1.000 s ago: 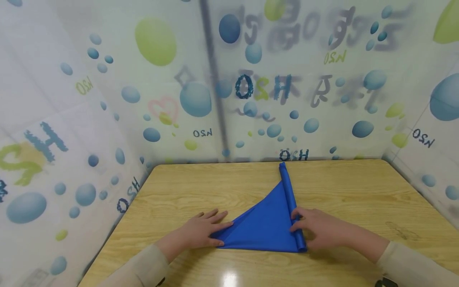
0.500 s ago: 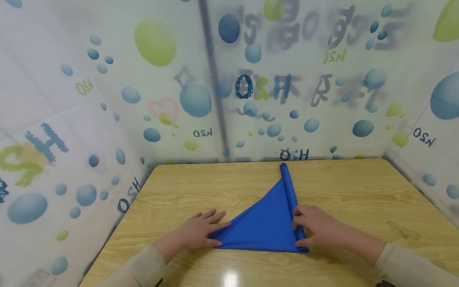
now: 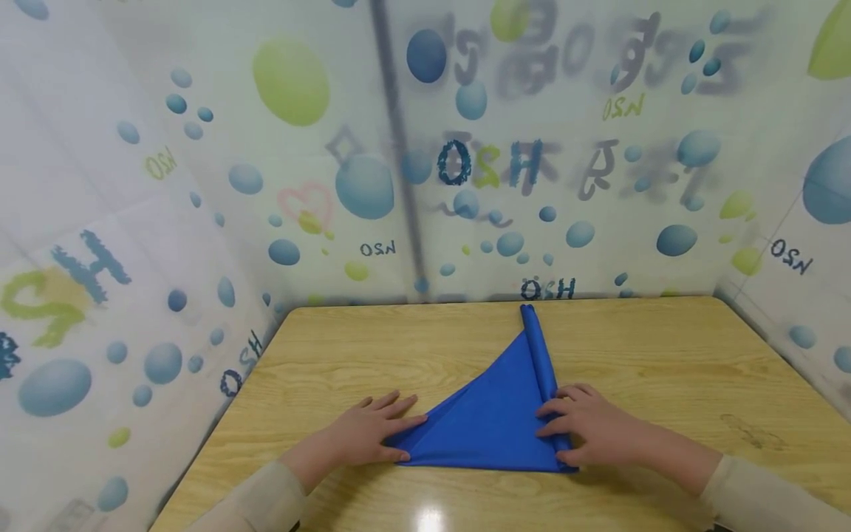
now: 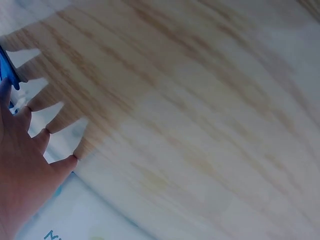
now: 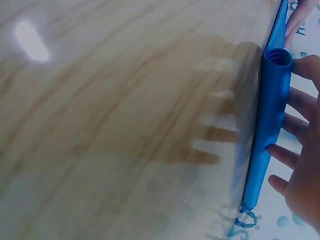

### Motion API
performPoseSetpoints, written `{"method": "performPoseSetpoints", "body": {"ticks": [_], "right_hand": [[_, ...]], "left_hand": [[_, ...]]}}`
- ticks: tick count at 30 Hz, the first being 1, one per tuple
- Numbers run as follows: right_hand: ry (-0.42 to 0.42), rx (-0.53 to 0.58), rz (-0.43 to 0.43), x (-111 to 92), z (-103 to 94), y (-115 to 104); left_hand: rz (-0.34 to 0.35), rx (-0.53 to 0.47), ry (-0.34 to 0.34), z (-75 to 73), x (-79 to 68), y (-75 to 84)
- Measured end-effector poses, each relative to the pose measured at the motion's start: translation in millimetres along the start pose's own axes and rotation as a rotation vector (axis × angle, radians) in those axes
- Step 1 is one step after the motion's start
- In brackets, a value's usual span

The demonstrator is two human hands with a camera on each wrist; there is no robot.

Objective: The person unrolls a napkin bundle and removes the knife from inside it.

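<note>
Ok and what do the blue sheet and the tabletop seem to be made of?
Blue sheet: thin fabric or plastic film, I can't tell which; smooth with a soft sheen, as it creases finely and coils into a tight roll.
Tabletop: wood or wood-look laminate, going by its pale brown grain; the finish looks glossy, given the bright glare near the front.

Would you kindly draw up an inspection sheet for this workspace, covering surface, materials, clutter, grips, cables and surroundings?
Surface: wood-grain table, faint dark mark at right, glare near the front.
Job's things: blue sheet, flat part narrowing leftward, right side wound into a roll.
Clutter: nothing seen.
Left grip: bare hand, fingers spread on the sheet's left end.
Right grip: bare hand, fingers over the roll's near part.
Cables: nothing seen.
Surroundings: bubble-print walls with reversed lettering.
</note>
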State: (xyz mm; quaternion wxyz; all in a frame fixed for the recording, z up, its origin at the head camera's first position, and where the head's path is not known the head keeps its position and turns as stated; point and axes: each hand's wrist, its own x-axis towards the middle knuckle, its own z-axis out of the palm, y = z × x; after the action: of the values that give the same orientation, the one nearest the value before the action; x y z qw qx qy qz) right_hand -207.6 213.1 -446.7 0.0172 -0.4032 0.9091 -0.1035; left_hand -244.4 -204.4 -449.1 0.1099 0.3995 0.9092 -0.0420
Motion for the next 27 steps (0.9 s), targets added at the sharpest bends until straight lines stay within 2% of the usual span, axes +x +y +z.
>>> {"method": "performPoseSetpoints", "body": {"ticks": [6, 18, 27], "right_hand": [[-0.010, 0.062, 0.051, -5.9, 0.3, 4.6], [0.048, 0.140, 0.038, -12.4, -1.8, 4.7], [-0.009, 0.182, 0.094, -21.6, -5.0, 10.8]], "left_hand": [[0.006, -0.007, 0.002, 0.5, -1.6, -0.5], [-0.004, -0.041, -0.021, -6.5, -4.6, 2.0], [-0.001, -0.024, -0.022, -6.0, -3.1, -0.1]]}}
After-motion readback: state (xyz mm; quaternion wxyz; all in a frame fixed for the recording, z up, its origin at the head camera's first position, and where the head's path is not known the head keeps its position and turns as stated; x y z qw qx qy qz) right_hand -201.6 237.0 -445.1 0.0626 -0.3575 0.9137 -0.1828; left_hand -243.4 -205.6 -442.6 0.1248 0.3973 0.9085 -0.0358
